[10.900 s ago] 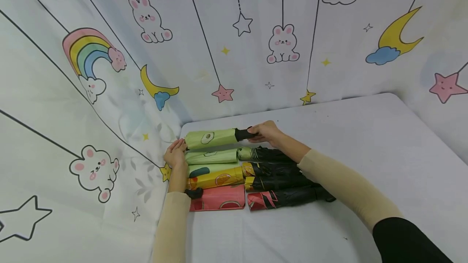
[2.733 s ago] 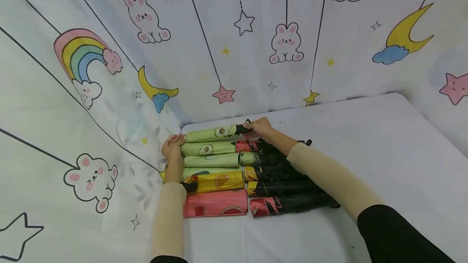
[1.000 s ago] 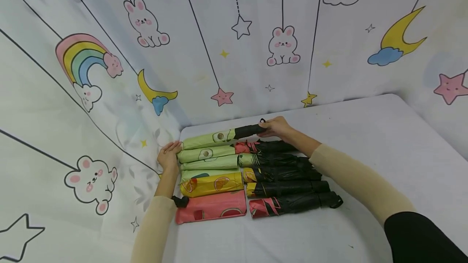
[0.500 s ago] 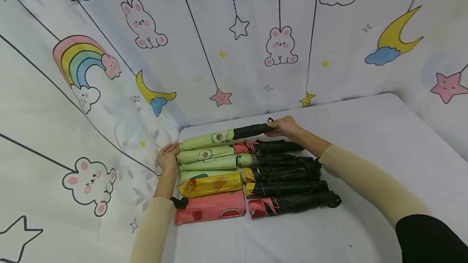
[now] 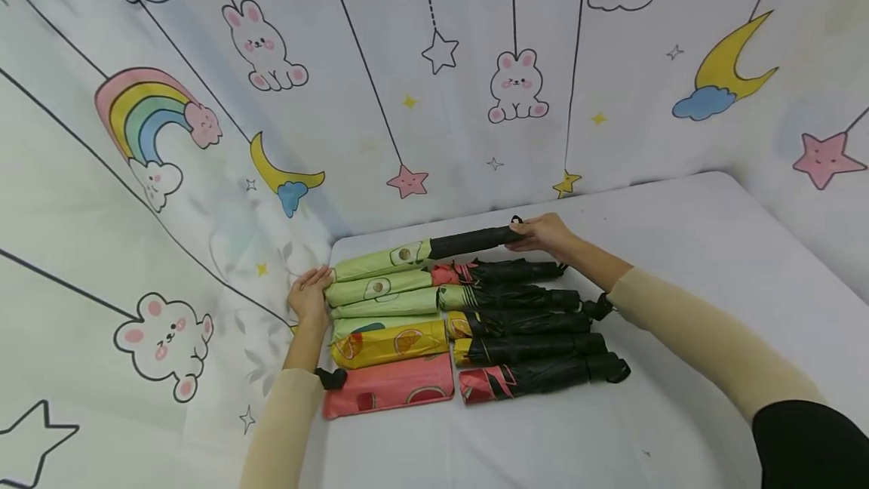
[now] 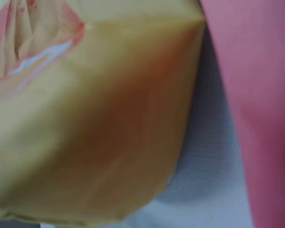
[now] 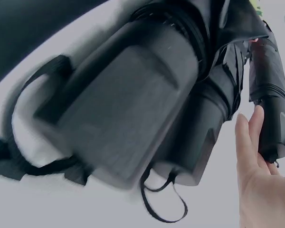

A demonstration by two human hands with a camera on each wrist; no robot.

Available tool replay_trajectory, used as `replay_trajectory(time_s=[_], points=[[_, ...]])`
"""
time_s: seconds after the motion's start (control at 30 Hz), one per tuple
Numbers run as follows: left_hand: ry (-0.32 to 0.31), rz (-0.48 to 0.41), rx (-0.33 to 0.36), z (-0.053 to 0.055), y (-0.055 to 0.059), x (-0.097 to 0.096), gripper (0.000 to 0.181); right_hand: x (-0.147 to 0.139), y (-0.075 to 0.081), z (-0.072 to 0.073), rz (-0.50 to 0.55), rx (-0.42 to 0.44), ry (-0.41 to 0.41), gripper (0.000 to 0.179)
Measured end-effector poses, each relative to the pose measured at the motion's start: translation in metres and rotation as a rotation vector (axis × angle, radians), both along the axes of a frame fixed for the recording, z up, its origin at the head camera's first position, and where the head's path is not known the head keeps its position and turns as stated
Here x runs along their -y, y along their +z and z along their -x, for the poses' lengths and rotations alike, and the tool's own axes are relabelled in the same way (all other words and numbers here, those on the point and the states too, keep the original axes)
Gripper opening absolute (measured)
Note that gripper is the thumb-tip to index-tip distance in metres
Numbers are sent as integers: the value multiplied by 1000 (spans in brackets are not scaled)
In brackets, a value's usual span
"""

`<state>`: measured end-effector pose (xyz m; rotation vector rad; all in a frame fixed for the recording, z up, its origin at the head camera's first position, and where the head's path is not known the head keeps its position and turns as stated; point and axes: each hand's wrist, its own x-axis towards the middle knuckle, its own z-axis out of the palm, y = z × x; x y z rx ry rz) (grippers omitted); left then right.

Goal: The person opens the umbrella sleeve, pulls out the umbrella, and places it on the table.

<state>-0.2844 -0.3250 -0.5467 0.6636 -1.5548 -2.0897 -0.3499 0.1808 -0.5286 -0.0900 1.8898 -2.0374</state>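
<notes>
In the head view, my right hand grips the handle end of a black folding umbrella at the back of the table. Most of its dark length sticks out of a green avocado-print umbrella cover; the rest is hidden inside. My left hand holds the cover's left end with its fingertips. The right wrist view shows the right hand around the handle, fingers and thumb on either side. No left hand shows in the left wrist view, only a yellow cover and a pink one.
Nearer the front lie more covers: green avocado, yellow orange-print, pink watermelon. Beside them are several folded black umbrellas, one red-tipped, one pink-tipped. A patterned curtain hangs behind the white table.
My right hand has drawn the black umbrella rightward, so more of it shows outside the green cover. The left hand stays at the cover's end. A red-tipped umbrella joined the row since the oldest frame.
</notes>
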Motion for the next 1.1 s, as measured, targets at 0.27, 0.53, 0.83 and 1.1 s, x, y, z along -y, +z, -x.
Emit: replay_trajectory(time_s=[0.27, 0.53, 0.83, 1.1], points=[[-23, 32, 37, 0, -5, 5, 47, -17, -8, -2, -2, 23, -11, 52], [-28, 50, 13, 0, -3, 5, 48, -29, -12, -3, -28, 5, 17, 58], [-23, 8, 14, 3, -3, 4, 44, -42, -17, -5, -59, -5, 13, 55], [-31, 10, 23, 1, -4, 6, 44, -54, -21, -6, -184, -9, 53, 61]])
